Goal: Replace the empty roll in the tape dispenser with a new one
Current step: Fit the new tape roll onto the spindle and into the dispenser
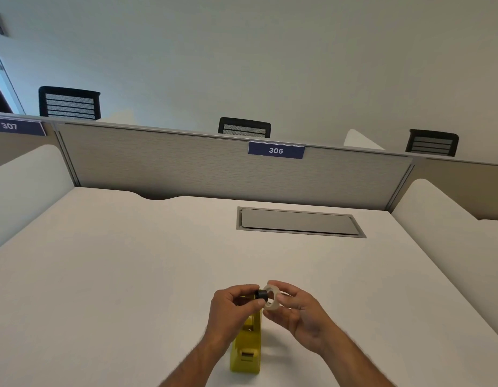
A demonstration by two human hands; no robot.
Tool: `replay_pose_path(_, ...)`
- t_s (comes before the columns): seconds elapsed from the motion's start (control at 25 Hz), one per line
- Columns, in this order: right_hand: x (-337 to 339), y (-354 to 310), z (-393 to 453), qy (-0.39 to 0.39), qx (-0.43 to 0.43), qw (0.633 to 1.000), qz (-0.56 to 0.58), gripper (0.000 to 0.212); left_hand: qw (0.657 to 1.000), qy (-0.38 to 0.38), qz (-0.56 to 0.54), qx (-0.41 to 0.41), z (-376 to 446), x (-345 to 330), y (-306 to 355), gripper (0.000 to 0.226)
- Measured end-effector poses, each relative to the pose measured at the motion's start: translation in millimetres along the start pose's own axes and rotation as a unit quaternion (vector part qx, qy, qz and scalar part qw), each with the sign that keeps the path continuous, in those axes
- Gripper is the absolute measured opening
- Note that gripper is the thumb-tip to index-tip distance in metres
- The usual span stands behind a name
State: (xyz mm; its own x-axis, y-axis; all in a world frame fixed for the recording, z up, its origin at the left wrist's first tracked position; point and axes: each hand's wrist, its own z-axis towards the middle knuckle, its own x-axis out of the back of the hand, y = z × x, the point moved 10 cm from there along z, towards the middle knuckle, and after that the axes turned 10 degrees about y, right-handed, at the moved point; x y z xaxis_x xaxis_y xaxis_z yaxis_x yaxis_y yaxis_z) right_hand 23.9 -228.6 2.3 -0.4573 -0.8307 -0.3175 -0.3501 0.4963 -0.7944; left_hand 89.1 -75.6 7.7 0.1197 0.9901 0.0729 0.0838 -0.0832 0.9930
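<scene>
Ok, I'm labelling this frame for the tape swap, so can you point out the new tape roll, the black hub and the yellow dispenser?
tape roll [273, 300]: head view, on its clear outer band.
black hub [261, 294]: head view, on its dark side.
yellow dispenser [246, 356]: head view, on its near end.

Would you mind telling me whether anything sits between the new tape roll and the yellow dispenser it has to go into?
Nothing visible does. The right hand holds the tape roll just above the yellow dispenser, whose cradle looks open. The left hand holds the black core at the roll's hole, not yet seated.
</scene>
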Motion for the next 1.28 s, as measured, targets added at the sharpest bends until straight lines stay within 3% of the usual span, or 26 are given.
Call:
replay_pose_path(0.8, -5.7, 2.0, 6.8, -0.026, 0.038, 0.998, -0.048, 0.03, 0.995, -0.009, 0.052, -0.083, -6.5, -6.2, 18.1, 0.031)
replay_pose_path(1.28, -0.5, -9.4, 10.9, 0.03, 0.151, 0.983, -0.099, 0.051, 0.996, -0.022, 0.051, -0.069, -5.3, -6.9, 2.8, 0.034)
